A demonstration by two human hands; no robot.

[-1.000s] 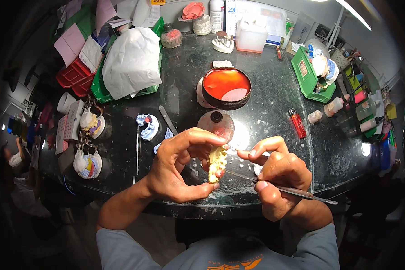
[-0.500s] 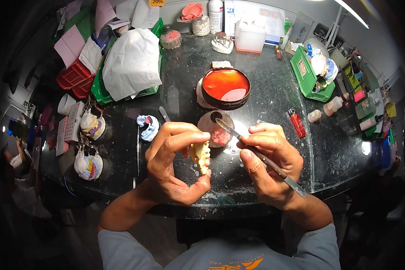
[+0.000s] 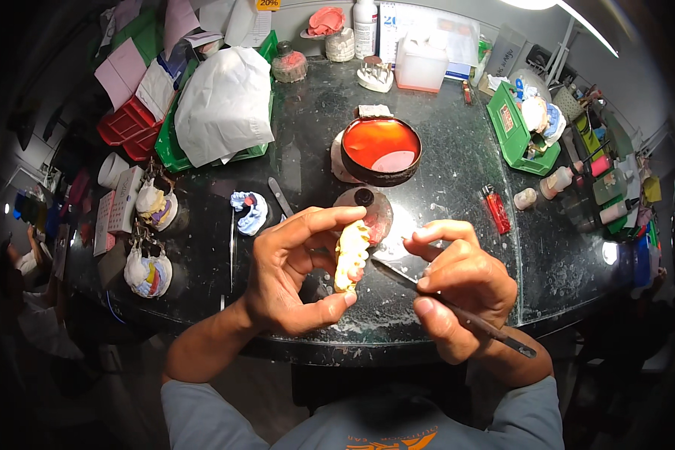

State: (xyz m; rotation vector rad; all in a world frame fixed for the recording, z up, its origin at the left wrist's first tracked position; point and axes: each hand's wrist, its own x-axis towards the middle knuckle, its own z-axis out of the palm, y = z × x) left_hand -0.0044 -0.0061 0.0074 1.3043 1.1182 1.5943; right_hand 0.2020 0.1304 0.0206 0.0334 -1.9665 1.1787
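Left hand (image 3: 292, 274) grips yellow dental cast (image 3: 350, 255); right hand (image 3: 461, 289) grips thin tool (image 3: 457, 311) — tip hidden.

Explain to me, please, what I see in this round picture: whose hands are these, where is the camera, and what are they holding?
There is no machine here. A person wears a wide-angle camera on the head, looking down, so the picture bends at its rim and the forearms enter from below.

The left hand holds a yellowish dental cast, a plaster model of a row of teeth, between thumb and fingers. The right hand grips a thin metal tool like a pen, its tip pointing toward the cast.

They work over a dark, speckled table. On it stand a black bowl with orange-red material, a small pink dish, a red lighter, a green tray on the right and a white bag on the left. More casts lie at the left edge.
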